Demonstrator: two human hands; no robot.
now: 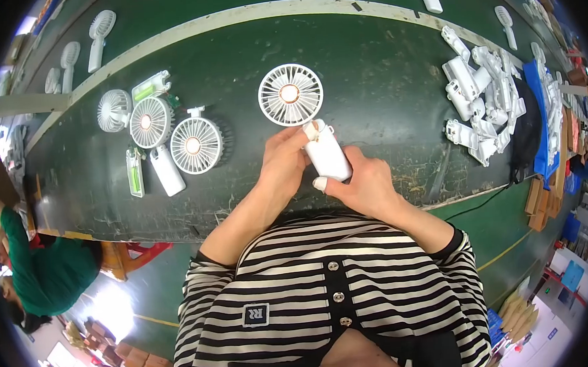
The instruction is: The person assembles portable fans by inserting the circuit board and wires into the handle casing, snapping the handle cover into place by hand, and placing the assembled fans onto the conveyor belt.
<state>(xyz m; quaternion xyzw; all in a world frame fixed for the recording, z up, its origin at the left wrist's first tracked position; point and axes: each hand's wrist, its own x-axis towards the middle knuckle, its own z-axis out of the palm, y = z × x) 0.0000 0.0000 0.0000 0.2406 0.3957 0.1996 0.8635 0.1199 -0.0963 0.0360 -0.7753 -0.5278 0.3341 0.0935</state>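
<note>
Between both my hands is a white handheld fan handle (328,156), held tilted over the near part of the dark green table. My left hand (284,158) grips its upper left side, thumb over the top end. My right hand (369,182) closes round its lower right side, with the thumb at the bottom end. Both thumbs carry white coverings. Just beyond the handle's top lies a round white fan head (290,95) with a copper-coloured centre. Whether the head and the handle are joined I cannot tell.
On the left lie several fan heads (196,145) and opened handles with green cells (135,172). A heap of white handle shells (483,98) is at the right, beside a blue bin (544,118). Finished-looking fans (101,38) lie beyond a pale strip (256,11). A person in green (50,269) sits at left.
</note>
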